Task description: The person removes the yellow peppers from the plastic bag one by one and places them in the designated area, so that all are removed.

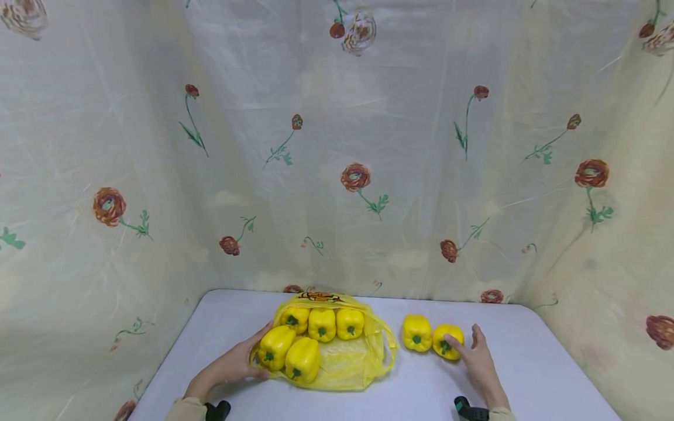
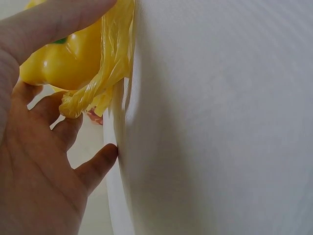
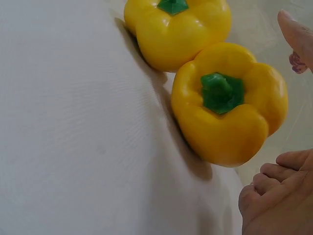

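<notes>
While the left hand sits at nine o'clock on the yellow plastic bag, its thumb and fingers stand apart around the bag's edge. Dial laid on the bag, twelve towards the back cloth. Five yellow peppers lie inside: a back row of three running from eleven to one, another pepper at nine nearest the hand, and a plump one at eight. Bag mouth lies at six, dark printing at twelve, a handle loop at three. Close in by the left wrist, a twisted end of plastic hangs between thumb and fingers; whether they press on it, I cannot tell.

Well out at three, two loose peppers touch: the inner pepper and the outer pepper, green stems facing six. Right hand just beside the outer one, on its four o'clock side, thumb and fingers spread wide; a gap shows in the right wrist view. Pale sleeves, dark wrist gear, white table.
</notes>
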{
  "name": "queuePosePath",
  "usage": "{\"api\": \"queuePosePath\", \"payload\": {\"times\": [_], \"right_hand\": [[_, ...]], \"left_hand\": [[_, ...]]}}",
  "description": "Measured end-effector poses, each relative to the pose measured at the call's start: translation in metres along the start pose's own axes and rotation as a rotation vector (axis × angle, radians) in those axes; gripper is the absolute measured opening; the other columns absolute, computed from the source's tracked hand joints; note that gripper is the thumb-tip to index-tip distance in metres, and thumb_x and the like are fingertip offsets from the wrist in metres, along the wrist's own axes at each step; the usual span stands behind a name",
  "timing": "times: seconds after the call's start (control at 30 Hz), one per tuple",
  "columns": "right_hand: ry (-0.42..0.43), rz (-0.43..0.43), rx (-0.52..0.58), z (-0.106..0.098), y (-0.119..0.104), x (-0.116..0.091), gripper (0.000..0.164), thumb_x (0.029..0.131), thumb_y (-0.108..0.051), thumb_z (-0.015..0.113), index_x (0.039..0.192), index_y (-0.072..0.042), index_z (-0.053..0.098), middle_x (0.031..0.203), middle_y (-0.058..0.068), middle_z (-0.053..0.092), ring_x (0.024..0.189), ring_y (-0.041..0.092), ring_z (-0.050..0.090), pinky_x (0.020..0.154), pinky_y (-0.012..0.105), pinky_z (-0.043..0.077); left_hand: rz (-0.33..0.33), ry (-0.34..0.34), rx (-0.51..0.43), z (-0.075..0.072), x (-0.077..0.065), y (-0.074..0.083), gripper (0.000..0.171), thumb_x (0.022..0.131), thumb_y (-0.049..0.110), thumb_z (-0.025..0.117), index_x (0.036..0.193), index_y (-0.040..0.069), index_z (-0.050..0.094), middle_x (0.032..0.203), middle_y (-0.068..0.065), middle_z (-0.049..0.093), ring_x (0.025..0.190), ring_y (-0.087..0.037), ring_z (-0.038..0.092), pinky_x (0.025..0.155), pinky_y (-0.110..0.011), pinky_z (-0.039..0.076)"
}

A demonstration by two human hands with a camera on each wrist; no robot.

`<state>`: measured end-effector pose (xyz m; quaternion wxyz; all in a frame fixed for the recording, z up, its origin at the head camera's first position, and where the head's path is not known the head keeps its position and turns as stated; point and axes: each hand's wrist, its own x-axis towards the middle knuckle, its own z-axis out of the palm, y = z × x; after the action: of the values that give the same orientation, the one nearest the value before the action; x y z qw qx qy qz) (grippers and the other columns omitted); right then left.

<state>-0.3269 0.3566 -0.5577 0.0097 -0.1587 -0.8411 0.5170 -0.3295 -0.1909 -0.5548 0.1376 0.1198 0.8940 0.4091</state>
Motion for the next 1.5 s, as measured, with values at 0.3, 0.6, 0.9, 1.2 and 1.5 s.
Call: {"api": "queuePosePath", "payload": {"times": [0.3,0.6,0.9,1.2,1.5], "right_hand": [[0.026,-0.033,0.012,-0.005,-0.014,-0.006,0.117,0.085,-0.059,0.062,0.151,-0.005,-0.017,0.159,0.024,-0.014,0.146,0.047,-0.002,0.117,0.061,0.013],[0.071,-0.124,0.019,-0.007,-0.026,-0.013,0.114,0.083,-0.058,0.066,0.155,-0.007,-0.007,0.161,0.024,-0.002,0.147,0.045,0.005,0.118,0.058,0.015],[0.034,-0.194,0.003,0.001,-0.04,-0.016,0.116,0.08,-0.06,0.068,0.155,-0.008,-0.002,0.161,0.023,0.003,0.147,0.043,0.007,0.119,0.057,0.016],[0.019,-0.245,0.01,0.015,-0.061,-0.03,0.105,0.085,-0.051,0.068,0.156,-0.008,0.004,0.16,0.024,0.009,0.147,0.044,0.009,0.118,0.059,0.016],[0.003,-0.342,0.017,0.035,-0.082,-0.042,0.097,0.085,-0.045,0.07,0.154,-0.006,0.014,0.158,0.025,0.018,0.146,0.042,0.015,0.118,0.056,0.018]], "left_hand": [[-0.006,0.011,0.026,0.001,-0.001,0.0,0.119,0.061,0.046,0.088,0.155,0.031,0.016,0.161,-0.007,0.022,0.146,-0.039,0.022,0.114,-0.069,0.015],[0.013,0.001,0.023,0.001,0.001,-0.002,0.119,0.063,0.046,0.087,0.156,0.03,0.015,0.161,-0.008,0.021,0.146,-0.039,0.021,0.113,-0.07,0.014],[0.019,-0.001,0.018,0.001,0.001,-0.001,0.119,0.063,0.045,0.087,0.156,0.028,0.014,0.161,-0.009,0.021,0.146,-0.04,0.022,0.113,-0.069,0.015],[0.005,0.0,0.019,0.001,0.001,0.0,0.119,0.063,0.046,0.087,0.156,0.028,0.014,0.161,-0.008,0.022,0.146,-0.039,0.023,0.113,-0.069,0.016],[0.036,-0.011,0.011,0.0,0.002,-0.003,0.117,0.066,0.046,0.086,0.156,0.027,0.014,0.161,-0.009,0.02,0.146,-0.039,0.021,0.114,-0.068,0.015]]}}
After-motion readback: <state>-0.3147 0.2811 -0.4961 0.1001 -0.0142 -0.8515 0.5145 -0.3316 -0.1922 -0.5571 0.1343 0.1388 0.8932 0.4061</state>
